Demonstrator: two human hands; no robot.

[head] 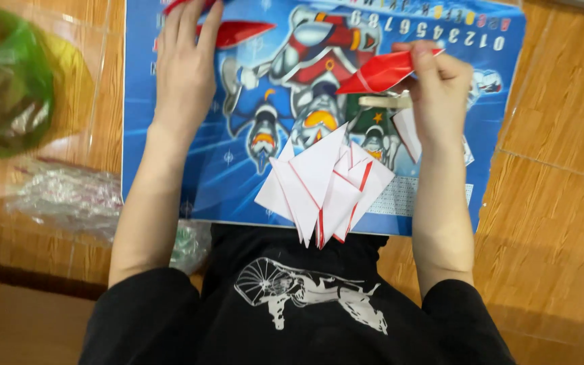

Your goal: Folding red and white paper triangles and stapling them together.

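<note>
My left hand point(185, 67) lies flat, fingers together, pressing on a red folded paper piece point(238, 32) at the top of a blue cartoon-robot mat point(170, 162). My right hand point(437, 91) pinches another red folded paper piece point(376, 73) above the mat and also grips a pale wooden stick point(383, 102) under it. A pile of white folded paper pieces with red edges point(322, 182) rests at the mat's near edge, between my forearms.
The mat lies on a wooden plank floor point(555, 203). A green and yellow plastic bag point(11, 78) sits at the far left, with crumpled clear plastic wrap point(62, 196) below it. My black shirt with a white print point(305, 297) fills the bottom.
</note>
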